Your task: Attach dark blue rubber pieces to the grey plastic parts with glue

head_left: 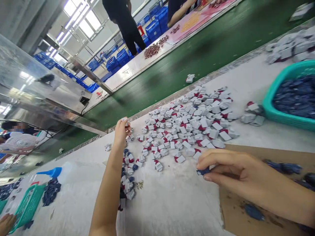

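My right hand [236,177] pinches a small dark blue piece [203,171] between thumb and fingers, over the left edge of a brown cardboard sheet [236,209]. My left hand [122,131] is stretched far out near the conveyor's edge, its fingers closed on a small whitish piece [126,124], partly hidden. Between the hands spreads a heap of small white-grey block-like pieces [183,129] with dark red parts. Beside my left forearm lies a column of white pieces assembled with dark blue and red parts [128,186]. Dark blue pieces [254,211] lie on the cardboard.
A teal basket [268,108] of dark blue pieces stands at right. The green conveyor belt [157,85] runs beyond the table, carrying a white piece [190,78]. At left are a blue-tipped bottle [52,172], a green basket [31,203] and another person's hand [7,224]. People stand across the belt.
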The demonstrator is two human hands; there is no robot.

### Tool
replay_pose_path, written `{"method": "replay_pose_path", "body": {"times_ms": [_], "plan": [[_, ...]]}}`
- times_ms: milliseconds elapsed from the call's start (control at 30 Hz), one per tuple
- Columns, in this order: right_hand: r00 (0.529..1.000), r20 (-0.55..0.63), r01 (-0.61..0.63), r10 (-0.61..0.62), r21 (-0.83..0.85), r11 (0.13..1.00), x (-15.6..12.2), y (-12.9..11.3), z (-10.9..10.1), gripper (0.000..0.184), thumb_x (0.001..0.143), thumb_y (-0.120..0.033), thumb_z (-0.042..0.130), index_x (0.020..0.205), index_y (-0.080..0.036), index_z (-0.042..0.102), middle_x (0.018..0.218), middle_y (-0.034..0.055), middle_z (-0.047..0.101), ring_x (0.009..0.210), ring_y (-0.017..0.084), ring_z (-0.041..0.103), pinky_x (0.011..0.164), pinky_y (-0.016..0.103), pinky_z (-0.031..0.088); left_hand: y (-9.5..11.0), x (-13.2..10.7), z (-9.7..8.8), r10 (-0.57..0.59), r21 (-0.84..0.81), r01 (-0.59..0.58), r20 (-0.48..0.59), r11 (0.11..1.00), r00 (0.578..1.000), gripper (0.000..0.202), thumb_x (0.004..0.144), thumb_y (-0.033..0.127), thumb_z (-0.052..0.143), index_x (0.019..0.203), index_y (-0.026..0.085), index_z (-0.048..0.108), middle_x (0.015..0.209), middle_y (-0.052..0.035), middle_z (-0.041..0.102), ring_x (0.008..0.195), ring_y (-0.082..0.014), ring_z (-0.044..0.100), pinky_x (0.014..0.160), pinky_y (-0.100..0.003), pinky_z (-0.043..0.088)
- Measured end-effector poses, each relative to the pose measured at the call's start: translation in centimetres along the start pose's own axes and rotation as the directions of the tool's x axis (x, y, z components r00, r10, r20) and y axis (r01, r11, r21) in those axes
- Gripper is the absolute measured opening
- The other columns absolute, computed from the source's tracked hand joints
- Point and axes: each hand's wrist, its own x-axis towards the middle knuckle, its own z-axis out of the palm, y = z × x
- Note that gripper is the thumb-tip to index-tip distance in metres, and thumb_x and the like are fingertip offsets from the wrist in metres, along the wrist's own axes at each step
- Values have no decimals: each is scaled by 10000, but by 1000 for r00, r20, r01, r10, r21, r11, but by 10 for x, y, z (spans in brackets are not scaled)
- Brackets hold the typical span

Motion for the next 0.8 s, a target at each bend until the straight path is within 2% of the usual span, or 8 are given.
{"method": "replay_pose_path", "body": {"times_ms": [200,300,367,500,600,667,733,800], "plan": [[981,-120,-145,153,71,987,-37,-12,-15,383,759,-507,621,1015,-225,657,997,66,682,815,201,677,683,276,577,20,-50,14,-2,-213,36,157,976,988,281,646,393,602,789,191,470,703,25,527,515,-75,469,392,-154,317],[982,-139,-117,131,104,988,-45,-12,-14,404,773,-540,615,1016,-220,650,960,53,688,836,173,667,709,246,559,23,-52,13,8,-234,28,153,972,988,297,632,404,626,784,191,486,714,22,543,528,-76,482,404,-153,339],[990,-130,-53,52,-7,999,-41,-9,-7,368,820,-529,572,990,-211,645,820,28,679,715,133,644,615,215,527,23,-53,10,12,-235,19,130,972,991,312,635,423,631,798,192,499,720,17,558,542,-84,507,417,-157,358],[971,105,240,-216,-448,861,-11,2,28,123,857,-266,564,896,-183,645,750,7,636,656,110,585,588,220,467,17,-56,2,26,-233,-10,64,973,998,373,612,461,696,811,199,521,835,-16,614,706,-134,605,503,-188,447],[907,296,417,-299,-543,729,15,8,62,135,750,-89,620,845,-177,660,837,33,653,838,178,601,676,268,473,10,-58,-6,34,-246,-39,-24,969,999,419,572,457,753,845,208,554,834,7,589,727,-122,596,497,-162,428],[868,379,493,-322,-581,647,25,9,72,157,719,-85,655,849,-171,669,844,54,652,883,217,592,690,299,474,4,-58,-12,23,-265,-40,-65,963,998,453,551,449,777,872,206,570,809,19,567,677,-102,578,463,-145,399],[840,426,540,-336,-599,591,27,9,63,203,732,-147,677,933,-177,672,905,69,651,908,234,586,734,339,479,-1,-57,-18,1,-293,-21,-69,956,998,474,541,442,792,881,196,571,819,11,573,669,-101,592,477,-151,421],[843,388,538,-373,-626,564,22,11,29,257,804,-231,625,1058,-203,646,999,70,644,941,233,584,789,379,477,-6,-55,-24,-25,-318,5,-57,948,998,481,539,424,804,883,189,564,834,-3,591,700,-120,628,533,-177,467]]}}
